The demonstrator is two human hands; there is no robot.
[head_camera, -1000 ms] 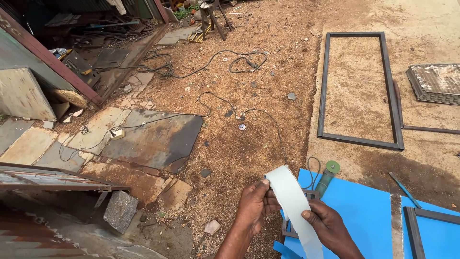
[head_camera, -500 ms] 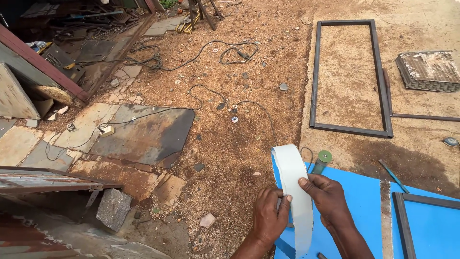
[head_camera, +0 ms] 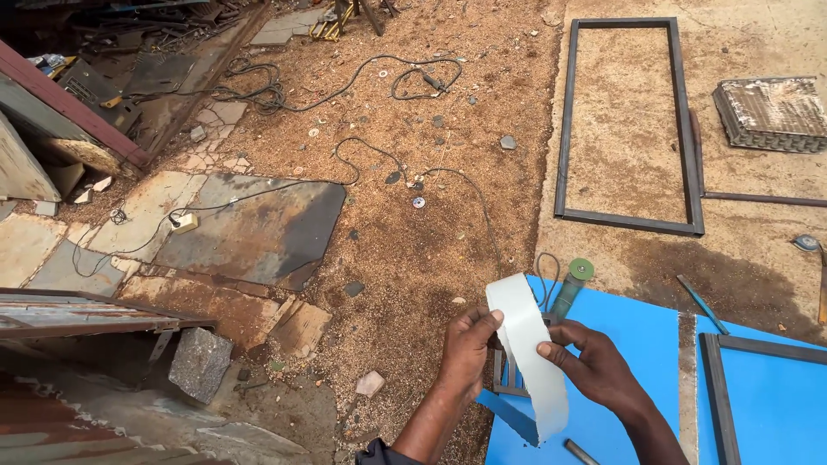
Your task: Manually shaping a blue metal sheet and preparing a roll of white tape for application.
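Both hands are pinching a white strip: left hand [head_camera: 468, 349] on its upper edge, right hand [head_camera: 594, 366] on the middle. The strip [head_camera: 530, 353] hangs right over the blue sheet [head_camera: 637, 362]. A green grinder [head_camera: 570, 288] lies on the sheet just behind it, and a steel frame [head_camera: 629, 220] sits further back.

Flat, even daylight fills the scene, bright without harsh sun. Shadows are faint and soft; the darkest patches sit far up and left of the fingers [head_camera: 488, 320], under the sheds. The pale strip [head_camera: 527, 349] between the fingers looks slightly washed out. Focus is sharp throughout, with no motion blur. Straight edges bend mildly toward the corners, a wide-lens effect.
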